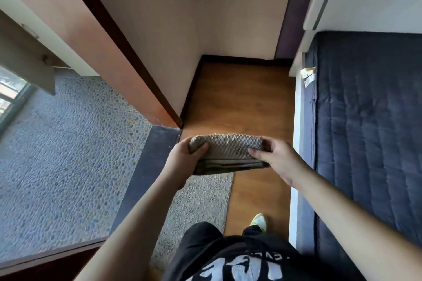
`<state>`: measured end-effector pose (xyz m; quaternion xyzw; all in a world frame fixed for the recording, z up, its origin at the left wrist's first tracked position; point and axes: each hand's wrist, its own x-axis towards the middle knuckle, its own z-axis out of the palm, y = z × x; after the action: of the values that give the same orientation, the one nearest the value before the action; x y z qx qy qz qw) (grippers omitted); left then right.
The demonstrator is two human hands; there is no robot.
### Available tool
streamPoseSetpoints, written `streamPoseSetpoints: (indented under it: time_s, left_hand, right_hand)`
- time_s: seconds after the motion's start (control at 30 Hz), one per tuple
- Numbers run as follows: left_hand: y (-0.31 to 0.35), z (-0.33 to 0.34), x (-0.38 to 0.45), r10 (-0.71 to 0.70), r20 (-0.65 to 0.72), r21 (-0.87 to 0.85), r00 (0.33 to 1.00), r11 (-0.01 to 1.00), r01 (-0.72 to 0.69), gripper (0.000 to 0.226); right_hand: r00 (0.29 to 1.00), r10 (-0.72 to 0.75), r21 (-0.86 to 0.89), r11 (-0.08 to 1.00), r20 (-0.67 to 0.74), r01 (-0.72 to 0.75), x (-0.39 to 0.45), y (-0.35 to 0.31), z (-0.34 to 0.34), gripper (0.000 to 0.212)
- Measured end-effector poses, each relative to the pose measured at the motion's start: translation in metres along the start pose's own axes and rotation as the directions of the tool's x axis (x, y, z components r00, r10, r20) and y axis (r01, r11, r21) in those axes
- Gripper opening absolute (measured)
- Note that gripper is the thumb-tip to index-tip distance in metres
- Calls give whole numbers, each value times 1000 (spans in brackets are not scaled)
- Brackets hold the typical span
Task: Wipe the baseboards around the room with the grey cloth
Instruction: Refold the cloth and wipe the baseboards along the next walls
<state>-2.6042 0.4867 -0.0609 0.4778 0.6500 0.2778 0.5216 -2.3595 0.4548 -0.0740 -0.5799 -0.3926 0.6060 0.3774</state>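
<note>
Above the strip of orange-brown wooden floor (239,98) between wall and bed, the head view shows a folded grey waffle-textured cloth (226,154) held in the air in front of the standing person. The left hand (185,157) grips its left end, thumb curled over the top; the right hand (276,157) pinches its right end, thumb on the upper face. The dark brown baseboard (239,58) runs along the foot of the cream wall ahead and down the left side, well apart from the cloth. Judging by this, no wiping is under way; the baseboards seemingly all remain. A dark blue quilted mattress (370,132) lies to the right.
</note>
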Motion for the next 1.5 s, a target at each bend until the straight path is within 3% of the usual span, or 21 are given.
streamPoseSetpoints:
  time_s: [0.13,0.23,0.33,0.43,0.57,0.7,0.77,0.87,0.97,1.07,1.17,1.3,1.4,1.5]
  left_hand:
    - [7,12,19,81,-82,139,993,988,-69,12]
    - [10,8,41,80,-122,150,989,987,-61,27]
    - [15,8,65,-25,-68,-80,997,997,19,21]
    - [25,1,92,-106,82,-361,991,924,129,29]
    - [42,-17,138,-117,156,-474,981,862,178,39]
    - [66,-20,184,-110,144,-423,983,891,162,28]
    - [72,-21,207,-109,86,-310,990,942,131,25]
    - [78,-27,234,-25,11,-54,1000,998,26,21]
    - [95,-23,254,19,23,-49,1000,999,-18,21]
    - [117,-9,273,25,92,-158,995,987,-10,21]
    - [141,7,295,70,149,-187,986,982,-42,37]
    - [181,37,325,47,94,-250,994,968,-22,15]
    - [208,66,345,2,51,-348,999,938,16,12]
    - [226,82,360,-31,4,-362,1000,932,30,15]
  right_hand:
    - [997,75,42,996,-21,-74,29,-4,-10,63]
    - [992,125,117,986,-29,-121,49,-14,-11,26]
    - [983,185,189,966,-17,-178,69,-25,-13,14]
    - [976,216,191,958,5,-213,94,-42,-16,14]
    - [979,192,99,975,71,-198,132,-69,-17,22]
    - [980,184,67,980,77,-189,170,-85,-5,41]
    - [987,161,30,986,17,-161,186,-90,-2,33]
    - [986,155,106,983,-65,-148,208,-102,-8,24]
    - [983,175,197,967,-56,-161,230,-119,-25,29]
    - [975,212,242,952,-71,-189,258,-130,-48,35]
    - [980,200,158,968,-6,-196,282,-145,-76,40]
    - [980,132,-57,991,150,-125,315,-163,-113,33]
    - [966,107,-108,991,235,-83,343,-176,-140,35]
    - [902,4,-182,980,432,83,366,-185,-165,72]
